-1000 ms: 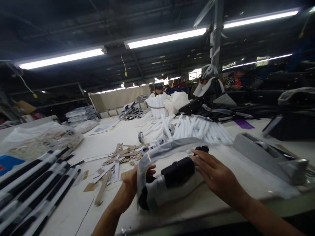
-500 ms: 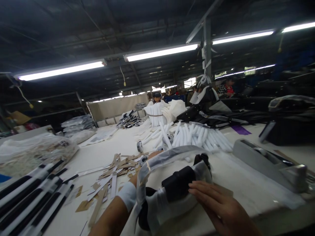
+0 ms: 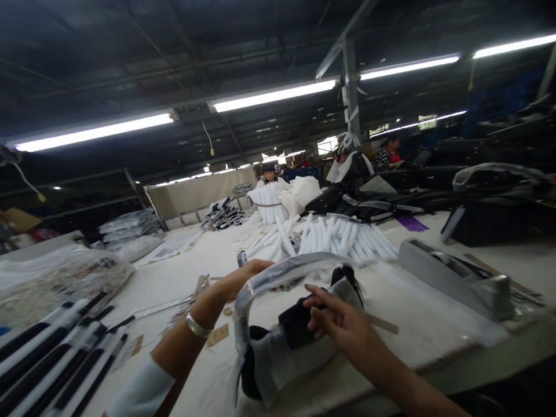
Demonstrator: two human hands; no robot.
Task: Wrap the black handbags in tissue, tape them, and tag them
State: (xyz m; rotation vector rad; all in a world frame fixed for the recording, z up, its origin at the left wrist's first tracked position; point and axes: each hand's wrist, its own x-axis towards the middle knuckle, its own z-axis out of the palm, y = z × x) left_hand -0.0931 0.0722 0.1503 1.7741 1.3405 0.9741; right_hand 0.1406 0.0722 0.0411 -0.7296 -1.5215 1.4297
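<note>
A small black bag (image 3: 295, 324) stands on the table close in front of me, with pale wrapping over its lower front. Its arched handle (image 3: 278, 277) is covered in clear, whitish wrap. My left hand (image 3: 243, 277) reaches past the far left side of the handle, and the handle hides its fingertips. On the black upper part of the bag rests my right hand (image 3: 336, 318), under the arch. Its index finger is stretched out and the other fingers are loosely bent, apart from one another, with nothing visible in them.
Beyond the bag lies a pile of white tubes (image 3: 347, 234). A grey tape dispenser (image 3: 456, 278) stands right. Black-and-white strips (image 3: 56, 353) and a filled plastic bag (image 3: 65, 275) lie left, near cardboard scraps (image 3: 191, 301). Another black bag (image 3: 490, 220) stands far right. Other people are farther back.
My left forearm has come forward and up, and its hand now shows beyond the handle. My right hand has moved left and up over the bag, its fingers bending. The view has shifted slightly.
</note>
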